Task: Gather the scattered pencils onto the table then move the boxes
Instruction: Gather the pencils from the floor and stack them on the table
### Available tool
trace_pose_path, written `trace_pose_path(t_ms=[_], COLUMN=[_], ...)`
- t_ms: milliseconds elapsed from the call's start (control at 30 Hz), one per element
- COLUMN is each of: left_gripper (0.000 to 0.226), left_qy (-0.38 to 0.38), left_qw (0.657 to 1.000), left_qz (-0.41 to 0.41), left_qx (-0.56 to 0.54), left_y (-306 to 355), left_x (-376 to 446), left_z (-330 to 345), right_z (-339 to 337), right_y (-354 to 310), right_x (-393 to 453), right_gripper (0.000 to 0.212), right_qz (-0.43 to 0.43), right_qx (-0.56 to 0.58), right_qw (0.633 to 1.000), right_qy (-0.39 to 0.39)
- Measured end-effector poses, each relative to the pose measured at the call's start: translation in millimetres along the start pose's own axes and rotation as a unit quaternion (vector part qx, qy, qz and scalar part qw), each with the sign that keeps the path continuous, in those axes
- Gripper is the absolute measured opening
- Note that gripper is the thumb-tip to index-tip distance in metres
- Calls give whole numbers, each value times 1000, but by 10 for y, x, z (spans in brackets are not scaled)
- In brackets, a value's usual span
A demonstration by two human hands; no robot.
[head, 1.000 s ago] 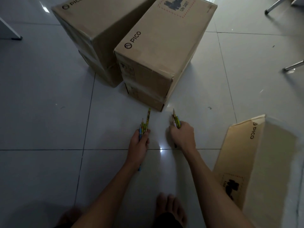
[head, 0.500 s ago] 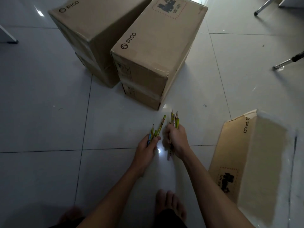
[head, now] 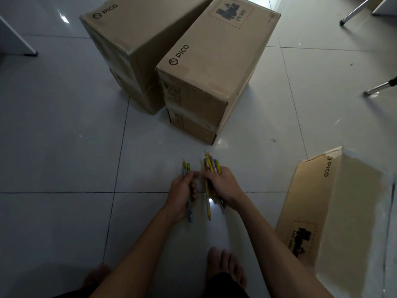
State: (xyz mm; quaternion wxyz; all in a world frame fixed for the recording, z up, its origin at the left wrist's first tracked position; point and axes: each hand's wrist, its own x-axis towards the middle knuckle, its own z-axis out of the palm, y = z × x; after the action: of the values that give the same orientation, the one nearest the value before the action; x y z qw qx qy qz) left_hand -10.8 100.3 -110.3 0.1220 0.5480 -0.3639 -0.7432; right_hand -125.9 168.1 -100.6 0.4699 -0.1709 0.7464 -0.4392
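Observation:
My left hand point(head: 182, 190) grips a small bundle of pencils point(head: 186, 167), blue and green, their tips pointing away from me. My right hand point(head: 223, 186) holds a larger bundle of pencils point(head: 211, 163), mostly yellow, with one long yellow pencil hanging down below the fist. The two hands are close together, low over the tiled floor. Ahead stand two tall brown PICO cardboard boxes: one in the middle point(head: 214, 67) and one behind it to the left point(head: 137, 37). A third box point(head: 343, 211) lies at the right.
The grey tiled floor point(head: 60, 147) spreads all around. Metal chair legs point(head: 378, 89) stick in at the upper right, and a white furniture leg point(head: 19, 41) stands at the upper left. My bare feet point(head: 225, 267) are at the bottom.
My hands have come closer together. The long yellow-green pencil that stuck out of the left bundle is now with the right hand's bundle, which has grown.

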Motion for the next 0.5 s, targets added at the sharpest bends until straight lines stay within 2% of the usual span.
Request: trace_pose_path(t_ms=[100, 233, 367, 500], left_gripper=[40, 49, 50, 55], left_qy=[-9, 30, 65, 56], left_qw=[999, 999, 996, 995], left_qz=[-15, -32, -57, -78], left_qx=[-28, -10, -9, -23], left_y=[-10, -4, 30, 66], left_x=[33, 74, 67, 39], left_z=[17, 93, 170, 195], right_z=[125, 199, 296, 362], right_y=[42, 81, 99, 89], right_x=[18, 32, -2, -30], right_gripper=[30, 30, 33, 41], right_qz=[-13, -35, -29, -17], right_qx=[-84, -172, -180, -138], right_qw=[996, 984, 983, 990], right_qy=[-19, -2, -14, 3])
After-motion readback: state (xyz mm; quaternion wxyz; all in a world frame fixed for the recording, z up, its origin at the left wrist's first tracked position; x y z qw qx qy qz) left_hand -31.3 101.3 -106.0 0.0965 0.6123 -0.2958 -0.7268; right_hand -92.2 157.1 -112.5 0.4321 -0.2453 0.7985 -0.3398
